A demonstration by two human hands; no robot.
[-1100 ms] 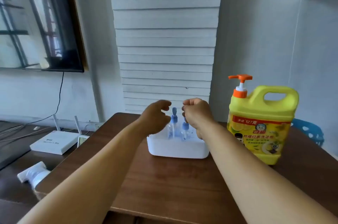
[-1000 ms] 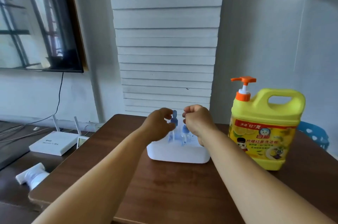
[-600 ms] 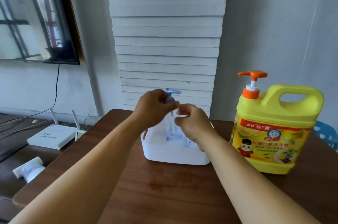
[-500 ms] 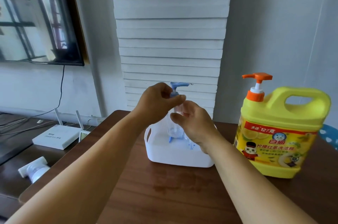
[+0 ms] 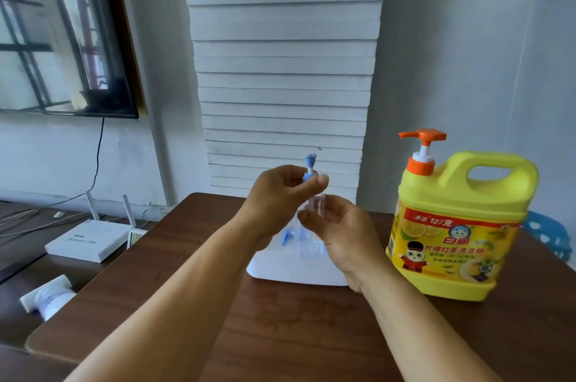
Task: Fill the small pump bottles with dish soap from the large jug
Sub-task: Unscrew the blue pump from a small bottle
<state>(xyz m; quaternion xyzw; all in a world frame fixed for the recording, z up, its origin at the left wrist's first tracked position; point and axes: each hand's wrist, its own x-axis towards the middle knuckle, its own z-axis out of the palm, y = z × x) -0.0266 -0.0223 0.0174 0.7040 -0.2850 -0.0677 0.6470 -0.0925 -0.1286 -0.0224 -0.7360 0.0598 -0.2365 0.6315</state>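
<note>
I hold a small clear pump bottle (image 5: 315, 205) with a blue pump top (image 5: 310, 163) in the air above a white tub (image 5: 280, 269). My left hand (image 5: 280, 194) pinches the blue collar at the bottle's neck. My right hand (image 5: 339, 232) curls round the clear body from the right. Other small clear bottles with blue parts (image 5: 288, 236) stand in the tub, partly hidden behind my hands. The large yellow dish soap jug (image 5: 458, 232) with an orange pump stands upright on the table to the right.
The brown wooden table (image 5: 296, 328) carries the tub and jug. A white router (image 5: 87, 239) and a white object (image 5: 46, 294) lie on a lower dark surface at the left. A blue plastic item (image 5: 548, 233) shows behind the jug. A ribbed white wall panel stands behind the table.
Both hands reached into the tub, my left hand took one small bottle by its pump top and lifted it out, and my right hand came round its body.
</note>
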